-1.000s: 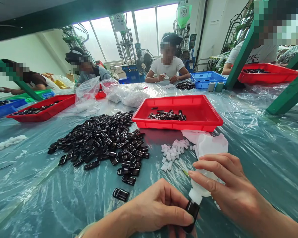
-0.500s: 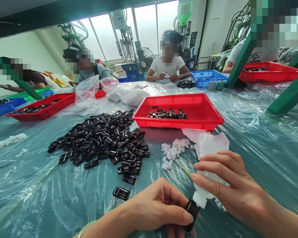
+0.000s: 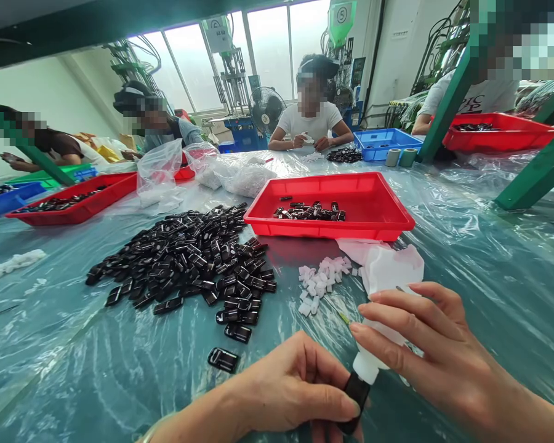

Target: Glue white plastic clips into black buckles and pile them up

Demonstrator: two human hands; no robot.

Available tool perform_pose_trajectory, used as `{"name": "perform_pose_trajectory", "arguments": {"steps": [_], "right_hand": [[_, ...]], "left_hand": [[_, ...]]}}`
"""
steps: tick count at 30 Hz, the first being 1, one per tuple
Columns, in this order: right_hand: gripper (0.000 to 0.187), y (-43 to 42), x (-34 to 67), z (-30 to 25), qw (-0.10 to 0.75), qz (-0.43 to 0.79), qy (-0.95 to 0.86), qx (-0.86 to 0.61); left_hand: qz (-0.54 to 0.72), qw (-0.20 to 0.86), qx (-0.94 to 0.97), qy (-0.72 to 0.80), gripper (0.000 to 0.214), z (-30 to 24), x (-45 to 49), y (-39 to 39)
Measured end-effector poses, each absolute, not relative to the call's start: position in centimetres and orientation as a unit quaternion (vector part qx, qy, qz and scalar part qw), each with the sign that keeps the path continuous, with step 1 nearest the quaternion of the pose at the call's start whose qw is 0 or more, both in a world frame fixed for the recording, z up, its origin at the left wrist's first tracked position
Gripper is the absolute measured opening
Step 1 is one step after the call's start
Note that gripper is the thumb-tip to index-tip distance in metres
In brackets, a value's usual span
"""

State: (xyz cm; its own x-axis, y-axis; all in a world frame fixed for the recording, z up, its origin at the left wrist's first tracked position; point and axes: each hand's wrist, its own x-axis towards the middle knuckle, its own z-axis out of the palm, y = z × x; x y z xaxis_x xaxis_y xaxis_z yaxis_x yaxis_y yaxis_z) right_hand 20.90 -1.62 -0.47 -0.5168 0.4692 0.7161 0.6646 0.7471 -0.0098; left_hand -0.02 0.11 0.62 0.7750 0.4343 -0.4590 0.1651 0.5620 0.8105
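Between the thumb and fingers of my left hand [image 3: 300,387] is a glossy black plastic piece [image 3: 357,394], held slanting at the lower middle. My right hand [image 3: 429,351] grips a white plastic squeeze bottle [image 3: 365,367], tipped so its white cap meets the upper end of that piece. The bottle's tip is hidden there. A large pile of similar black plastic pieces [image 3: 180,258] lies to the left, with one single piece [image 3: 223,360] near my left wrist. Beyond my right hand are small white pieces [image 3: 321,283], a thin green-handled tool [image 3: 342,315] and a white cloth [image 3: 392,267].
A red tray [image 3: 327,227] holding some black pieces stands ahead. Further red trays [image 3: 78,212] and a blue tray [image 3: 383,138] sit along the plastic-covered table [image 3: 74,369]. Green posts [image 3: 530,175] rise at the right. Several people work around the table.
The bottle's cap has come down closer against the black piece, and my right hand has shifted slightly left with it. My left hand stays nearly still. The whole view has moved slightly.
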Motion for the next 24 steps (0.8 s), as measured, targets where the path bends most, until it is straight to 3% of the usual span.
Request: {"name": "perform_pose_trajectory", "arguments": {"steps": [14, 19, 21, 24], "right_hand": [[0.028, -0.1, 21.3, 0.1, 0.405, -0.079, -0.829, -0.377], [0.03, 2.7, 25.2, -0.6, 0.462, -0.063, -0.687, -0.557], [0.018, 4.3, 27.6, -1.4, 0.484, -0.069, -0.65, -0.582], [0.024, 6.3, 31.2, -3.3, 0.488, -0.058, -0.619, -0.613]], "left_hand": [[0.147, 0.809, 0.456, 0.341, 0.033, 0.4, 0.2, 0.2], [0.187, 0.795, 0.458, 0.351, 0.031, 0.3, 0.3, 0.2], [0.199, 0.79, 0.455, 0.359, 0.031, 0.3, 0.2, 0.2], [0.212, 0.78, 0.451, 0.379, 0.031, 0.3, 0.2, 0.3]]}}
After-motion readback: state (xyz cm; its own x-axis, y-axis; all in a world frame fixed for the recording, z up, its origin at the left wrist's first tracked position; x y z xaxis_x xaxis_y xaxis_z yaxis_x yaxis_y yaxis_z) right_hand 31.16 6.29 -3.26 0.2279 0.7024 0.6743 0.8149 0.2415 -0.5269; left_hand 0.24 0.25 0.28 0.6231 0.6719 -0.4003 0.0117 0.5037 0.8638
